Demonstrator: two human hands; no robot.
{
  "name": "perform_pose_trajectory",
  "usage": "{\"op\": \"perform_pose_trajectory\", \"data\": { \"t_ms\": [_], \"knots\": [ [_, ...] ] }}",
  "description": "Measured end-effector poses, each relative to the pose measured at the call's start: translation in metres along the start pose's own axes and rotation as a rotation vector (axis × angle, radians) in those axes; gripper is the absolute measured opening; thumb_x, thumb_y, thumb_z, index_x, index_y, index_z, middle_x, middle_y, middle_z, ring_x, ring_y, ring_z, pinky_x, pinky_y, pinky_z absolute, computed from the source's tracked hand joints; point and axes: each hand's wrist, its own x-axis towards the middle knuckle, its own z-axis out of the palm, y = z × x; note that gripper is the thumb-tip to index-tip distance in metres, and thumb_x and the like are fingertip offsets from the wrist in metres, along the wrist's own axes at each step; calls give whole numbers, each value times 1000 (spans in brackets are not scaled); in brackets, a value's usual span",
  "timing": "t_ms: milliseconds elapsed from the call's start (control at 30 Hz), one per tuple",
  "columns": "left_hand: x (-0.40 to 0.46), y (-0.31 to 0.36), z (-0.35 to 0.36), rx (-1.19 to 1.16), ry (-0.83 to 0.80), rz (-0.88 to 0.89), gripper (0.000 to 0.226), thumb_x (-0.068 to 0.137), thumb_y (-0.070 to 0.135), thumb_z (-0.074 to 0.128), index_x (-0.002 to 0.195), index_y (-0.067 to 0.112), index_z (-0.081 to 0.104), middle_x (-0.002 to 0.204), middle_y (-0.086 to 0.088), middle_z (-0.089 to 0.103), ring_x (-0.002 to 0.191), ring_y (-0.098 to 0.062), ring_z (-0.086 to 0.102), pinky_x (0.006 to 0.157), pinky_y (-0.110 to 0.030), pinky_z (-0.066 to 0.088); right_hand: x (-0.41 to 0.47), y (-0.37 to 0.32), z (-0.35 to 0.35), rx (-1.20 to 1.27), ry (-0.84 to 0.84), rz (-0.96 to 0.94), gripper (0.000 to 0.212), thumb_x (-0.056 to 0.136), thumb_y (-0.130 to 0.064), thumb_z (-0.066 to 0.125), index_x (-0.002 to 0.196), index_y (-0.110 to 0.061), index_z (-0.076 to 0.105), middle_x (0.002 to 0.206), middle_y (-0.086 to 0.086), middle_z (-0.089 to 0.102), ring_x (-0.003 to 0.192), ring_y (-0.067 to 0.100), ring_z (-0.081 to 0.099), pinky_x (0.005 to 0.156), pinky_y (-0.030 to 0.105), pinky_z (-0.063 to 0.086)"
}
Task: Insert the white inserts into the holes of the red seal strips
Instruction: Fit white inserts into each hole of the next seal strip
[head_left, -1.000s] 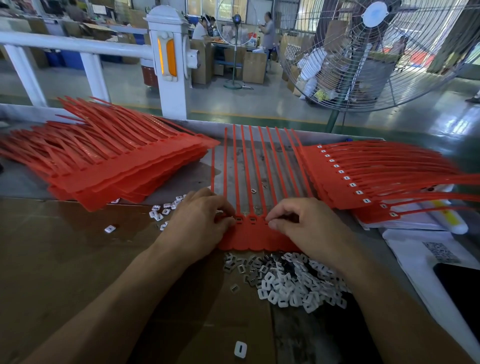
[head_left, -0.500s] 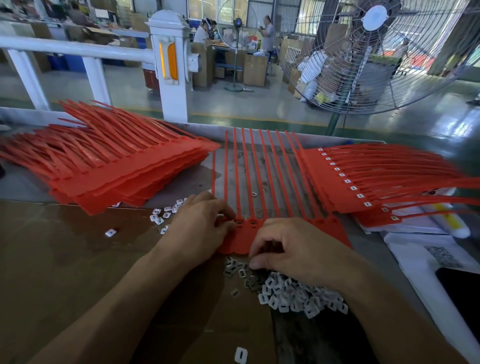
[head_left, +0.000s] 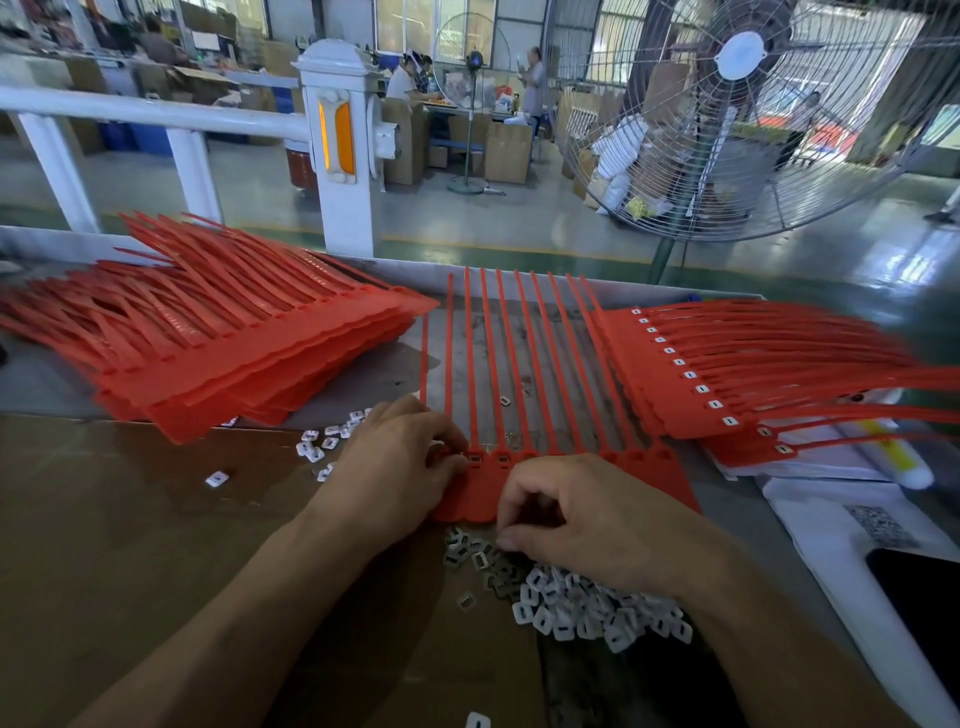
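Observation:
A comb of joined red seal strips (head_left: 524, 384) lies flat in front of me, tails pointing away, heads with square holes toward me. My left hand (head_left: 395, 467) rests on its left end, fingertips pinched at the leftmost holes; what they pinch is hidden. My right hand (head_left: 587, 519) sits over the near edge of the comb with fingers curled down into the heap of white inserts (head_left: 582, 597). Whether it holds an insert is hidden under the fingers.
A stack of unfilled red strips (head_left: 218, 353) lies at the left, a stack with white inserts fitted (head_left: 727, 374) at the right. Loose inserts (head_left: 317, 447) are scattered by the left hand. Papers and a dark phone (head_left: 919, 613) lie at the right. A fan (head_left: 753, 104) stands behind.
My right hand has drawn back from the strip holes to the insert heap near me. My left hand has stayed on the comb's left end.

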Motion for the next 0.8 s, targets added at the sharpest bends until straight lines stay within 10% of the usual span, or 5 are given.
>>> {"op": "perform_pose_trajectory", "data": {
  "t_ms": [600,800],
  "knots": [
    [0,-2,0,-22,-25,-13,13,91,38,71,104,36,72,109,12,55,109,-12,47,97,-31,41,6,24,-4,224,406,192,17,90,-23,79,94,-40,76,90,-22,71,84,-5,67,72,14,47],
    [0,-3,1,-16,-32,-18,15,92,39,70,106,35,72,111,12,55,110,-12,46,97,-30,40,2,36,-18,280,535,282,10,94,-25,74,91,-33,78,71,-19,73,53,-1,63,51,16,46]
  ]
}}
